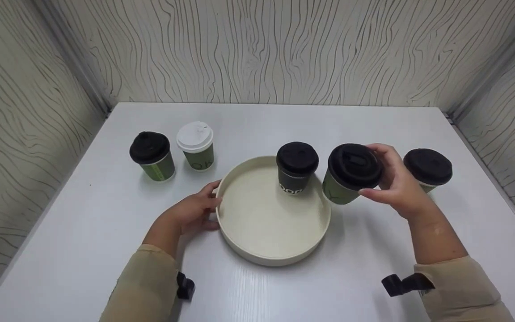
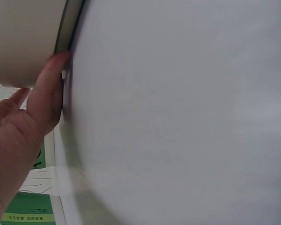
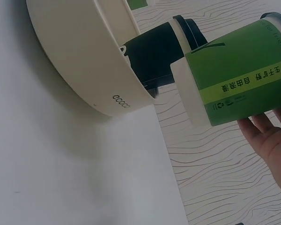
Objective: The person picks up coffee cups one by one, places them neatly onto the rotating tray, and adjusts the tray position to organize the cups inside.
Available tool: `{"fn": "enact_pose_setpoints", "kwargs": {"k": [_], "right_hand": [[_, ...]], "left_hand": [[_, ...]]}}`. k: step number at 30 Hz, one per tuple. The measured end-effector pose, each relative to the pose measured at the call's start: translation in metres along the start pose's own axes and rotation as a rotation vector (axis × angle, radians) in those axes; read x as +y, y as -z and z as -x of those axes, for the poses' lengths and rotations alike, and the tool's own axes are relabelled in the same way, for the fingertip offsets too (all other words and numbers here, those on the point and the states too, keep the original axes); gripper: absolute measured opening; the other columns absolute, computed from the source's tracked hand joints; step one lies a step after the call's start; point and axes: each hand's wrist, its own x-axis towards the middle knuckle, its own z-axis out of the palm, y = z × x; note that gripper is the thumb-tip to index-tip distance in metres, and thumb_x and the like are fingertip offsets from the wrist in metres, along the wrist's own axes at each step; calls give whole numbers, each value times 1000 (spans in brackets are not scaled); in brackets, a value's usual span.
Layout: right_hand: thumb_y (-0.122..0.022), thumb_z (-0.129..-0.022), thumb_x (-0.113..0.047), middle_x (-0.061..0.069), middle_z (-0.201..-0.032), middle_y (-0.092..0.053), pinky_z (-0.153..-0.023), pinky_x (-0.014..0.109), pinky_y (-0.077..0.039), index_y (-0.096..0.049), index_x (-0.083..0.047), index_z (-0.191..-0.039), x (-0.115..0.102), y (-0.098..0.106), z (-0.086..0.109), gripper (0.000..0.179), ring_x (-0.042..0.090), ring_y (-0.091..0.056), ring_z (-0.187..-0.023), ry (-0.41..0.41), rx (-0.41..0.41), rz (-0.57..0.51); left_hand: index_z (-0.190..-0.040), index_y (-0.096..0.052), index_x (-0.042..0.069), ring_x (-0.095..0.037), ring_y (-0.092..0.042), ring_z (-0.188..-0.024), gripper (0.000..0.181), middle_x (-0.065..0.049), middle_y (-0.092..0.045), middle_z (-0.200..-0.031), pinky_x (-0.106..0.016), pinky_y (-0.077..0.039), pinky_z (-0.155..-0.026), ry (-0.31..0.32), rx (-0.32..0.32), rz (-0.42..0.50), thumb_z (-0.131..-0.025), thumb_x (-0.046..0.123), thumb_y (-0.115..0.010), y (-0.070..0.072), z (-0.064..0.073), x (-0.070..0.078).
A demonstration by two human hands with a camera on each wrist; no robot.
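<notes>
My right hand [image 1: 398, 181] grips a green paper coffee cup [image 1: 340, 190] with a black lid, its fingers and thumb around the upper part. The cup hangs tilted at the right rim of a round cream tray [image 1: 268, 223], its base off the table in the right wrist view. My left hand [image 1: 195, 210] holds the tray's left side, with the thumb low against the outer wall [image 2: 25, 37]. Inside the tray, near its back right rim, stands a dark grey cup [image 1: 294, 179] with a black lid.
At the back left stand a green cup with a black lid [image 1: 154, 156] and a green cup with a white lid [image 1: 197, 145]. Another black-lidded cup [image 1: 428, 167] is right of my right hand, partly hidden. Patterned walls [image 1: 257, 53] enclose the white table [image 1: 248, 290].
</notes>
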Motion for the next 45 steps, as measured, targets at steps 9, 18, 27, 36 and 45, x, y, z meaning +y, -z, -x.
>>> {"fn": "enact_pose_setpoints", "kwargs": {"k": [9, 18, 27, 36, 45], "right_hand": [[-59, -64, 26, 11, -127, -44, -95, 22, -38, -29, 0, -131, 6, -13, -2, 77, 19, -44, -116, 11, -2, -38], [-61, -64, 23, 11, -127, -44, -96, 24, -39, -28, -1, -131, 12, -23, -4, 78, 19, -44, -116, -5, -38, -35], [-63, -64, 21, 10, -127, -44, -98, 25, -36, -28, -1, -130, 21, -29, -4, 78, 19, -43, -117, -3, -77, -59], [-64, -64, 21, 12, -126, -44, -98, 24, -36, -26, 4, -130, 28, -34, -4, 78, 19, -43, -116, -4, -83, -63], [-65, -64, 21, 13, -127, -43, -97, 24, -36, -26, 4, -130, 33, -36, -4, 78, 19, -43, -116, -30, -72, -66]], "left_hand": [[-142, -23, 34, -26, -47, -114, 60, -7, -24, -146, -45, -47, -83, 5, -8, 4, -92, 11, -47, 0, 1, 0], [-142, -23, 34, -27, -48, -113, 62, -9, -24, -146, -46, -47, -83, -4, -14, 2, -92, 8, -48, 0, 1, 1], [-142, -22, 35, -29, -43, -120, 69, -9, -24, -144, -48, -45, -87, -6, -29, -11, -88, 3, -52, 2, 1, -1], [-142, -22, 35, -29, -42, -119, 74, -9, -26, -142, -48, -45, -87, -7, -31, -14, -86, 0, -56, 1, 2, 1], [-142, -23, 35, -30, -41, -120, 76, -10, -26, -142, -48, -45, -88, -14, -40, -14, -84, -2, -57, 1, 2, 0]]}}
